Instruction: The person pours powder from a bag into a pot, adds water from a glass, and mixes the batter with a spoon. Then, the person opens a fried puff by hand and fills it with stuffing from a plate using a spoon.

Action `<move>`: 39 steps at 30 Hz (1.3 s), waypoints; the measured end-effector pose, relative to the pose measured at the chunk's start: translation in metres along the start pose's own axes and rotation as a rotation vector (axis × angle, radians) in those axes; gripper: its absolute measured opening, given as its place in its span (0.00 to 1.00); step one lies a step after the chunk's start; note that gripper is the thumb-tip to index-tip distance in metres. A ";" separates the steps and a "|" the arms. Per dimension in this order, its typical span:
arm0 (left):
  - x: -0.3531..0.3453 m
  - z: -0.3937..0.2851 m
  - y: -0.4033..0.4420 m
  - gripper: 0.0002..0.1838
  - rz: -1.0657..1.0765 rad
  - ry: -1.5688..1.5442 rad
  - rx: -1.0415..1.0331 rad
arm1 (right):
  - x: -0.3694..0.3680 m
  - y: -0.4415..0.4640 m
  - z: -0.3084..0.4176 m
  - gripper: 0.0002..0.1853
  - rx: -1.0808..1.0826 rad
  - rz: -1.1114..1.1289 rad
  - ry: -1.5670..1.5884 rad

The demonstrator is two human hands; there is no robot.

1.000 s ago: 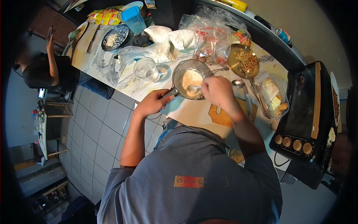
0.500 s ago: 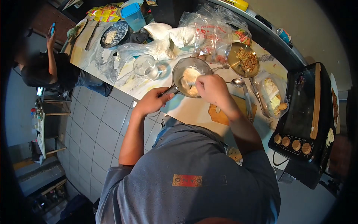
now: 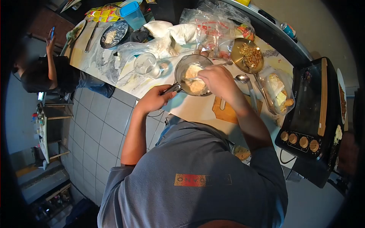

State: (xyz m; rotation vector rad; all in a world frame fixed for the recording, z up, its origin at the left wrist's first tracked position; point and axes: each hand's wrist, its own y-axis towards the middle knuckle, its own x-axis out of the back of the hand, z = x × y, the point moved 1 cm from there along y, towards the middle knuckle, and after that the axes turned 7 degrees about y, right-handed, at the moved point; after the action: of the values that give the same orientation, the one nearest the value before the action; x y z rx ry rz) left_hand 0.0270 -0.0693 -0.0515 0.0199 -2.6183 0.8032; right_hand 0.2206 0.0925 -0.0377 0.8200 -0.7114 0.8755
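A dark saucepan [image 3: 182,70] holds a pale, thick mixture [image 3: 196,86] near the counter's front edge. My left hand [image 3: 155,99] is wrapped round the pan's handle [image 3: 173,89]. Over the pan's right side, my right hand [image 3: 218,80] is closed on a utensil whose lower end is in the mixture; its full shape is hidden. Left of the pan stands a clear glass container [image 3: 145,65]. To the right are a metal spoon [image 3: 242,78], a frying pan [image 3: 236,53] with chopped browned food and a wooden board [image 3: 225,110].
A black oven [image 3: 304,102] stands at the right, beside a plastic tub of food [image 3: 280,92]. Plastic bags [image 3: 215,34], white bags [image 3: 159,29], a dark bowl [image 3: 121,28] and a blue-lidded container [image 3: 133,17] line the back. Another person [image 3: 42,74] holds a phone at far left.
My right hand has moved with the utensil inside the saucepan, first left and then slightly up. The mixture's shape has changed. My left hand stays on the handle.
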 end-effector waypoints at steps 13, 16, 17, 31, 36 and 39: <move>0.001 -0.006 0.001 0.16 0.013 0.082 -0.019 | 0.007 -0.002 0.004 0.10 -0.252 0.249 -0.022; 0.001 -0.009 0.001 0.16 0.003 0.088 -0.003 | -0.001 0.000 -0.001 0.11 -0.212 0.066 0.066; 0.001 -0.011 0.000 0.16 0.004 0.089 -0.005 | 0.000 0.000 -0.003 0.10 -0.220 0.012 -0.012; -0.002 -0.013 -0.004 0.15 -0.025 0.045 0.039 | -0.007 -0.008 -0.001 0.10 -0.245 -0.119 -0.112; -0.003 -0.007 0.000 0.15 -0.019 0.059 0.007 | 0.005 -0.010 0.010 0.10 -0.223 0.153 -0.084; -0.004 -0.011 0.000 0.15 -0.026 0.070 -0.010 | -0.013 -0.008 0.010 0.10 -0.236 -0.075 -0.072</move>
State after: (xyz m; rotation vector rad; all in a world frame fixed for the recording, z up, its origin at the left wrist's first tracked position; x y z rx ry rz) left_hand 0.0347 -0.0640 -0.0449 0.0228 -2.5505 0.7678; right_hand 0.2192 0.0759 -0.0458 0.6648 -0.8253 0.6822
